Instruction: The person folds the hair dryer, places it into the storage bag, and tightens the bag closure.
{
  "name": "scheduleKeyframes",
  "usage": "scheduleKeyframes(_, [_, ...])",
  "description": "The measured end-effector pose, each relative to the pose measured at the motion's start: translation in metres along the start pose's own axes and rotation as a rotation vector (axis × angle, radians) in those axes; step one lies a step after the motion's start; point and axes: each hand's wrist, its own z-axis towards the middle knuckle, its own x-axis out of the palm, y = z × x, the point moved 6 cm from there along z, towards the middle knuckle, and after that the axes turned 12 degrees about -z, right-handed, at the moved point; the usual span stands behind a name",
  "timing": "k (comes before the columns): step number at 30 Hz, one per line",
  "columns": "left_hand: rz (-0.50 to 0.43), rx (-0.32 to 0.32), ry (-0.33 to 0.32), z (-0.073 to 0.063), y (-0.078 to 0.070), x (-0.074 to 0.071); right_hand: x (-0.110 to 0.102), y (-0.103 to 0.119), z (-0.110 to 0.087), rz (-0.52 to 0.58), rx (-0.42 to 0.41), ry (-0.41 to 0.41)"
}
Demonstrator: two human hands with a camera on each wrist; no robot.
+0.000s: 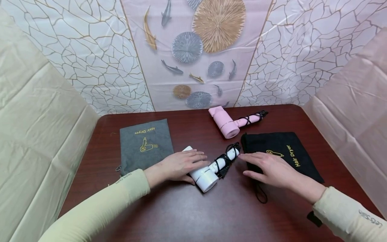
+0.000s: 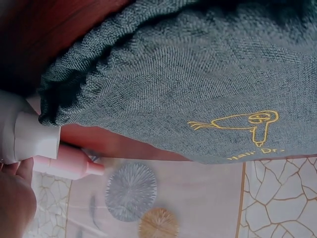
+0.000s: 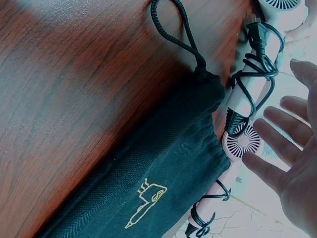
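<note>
White hair dryer (image 1: 208, 183): there on the table (image 1: 187, 215), barrel (image 1: 199, 173) partly hidden under the left hand (image 1: 181, 165).
Left-wrist view: nozzle (image 2: 37, 139) showing, the rest cut off.
Right-wrist view: plug (image 3: 256, 34) clear only here.
Left grip: fingers across the barrel, holding it.
Right hand (image 1: 270, 168): fingers spread, empty, beside the handle (image 1: 220, 164).

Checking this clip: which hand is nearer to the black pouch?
The right. In the head view, the right hand overlaps the left part of the black pouch; the left hand is farther off to the pouch's left, across the white hair dryer.
</note>
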Motion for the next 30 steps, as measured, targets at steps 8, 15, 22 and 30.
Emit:
scheduleKeyframes(8, [0.014,0.025,-0.062,-0.001,-0.004,-0.001,0.001,-0.002,0.0,0.001,0.027,0.008])
scheduleKeyframes(15, [0.016,0.041,-0.097,-0.003,-0.008,0.001,0.004,-0.004,0.0,0.012,0.042,0.037])
scheduleKeyframes(22, [0.059,0.064,-0.161,-0.005,-0.014,-0.001,0.004,-0.005,0.0,0.035,0.059,0.035])
scheduleKeyframes(30, [0.104,0.048,-0.264,-0.009,-0.02,-0.015,-0.002,-0.006,0.003,0.143,0.129,-0.023])
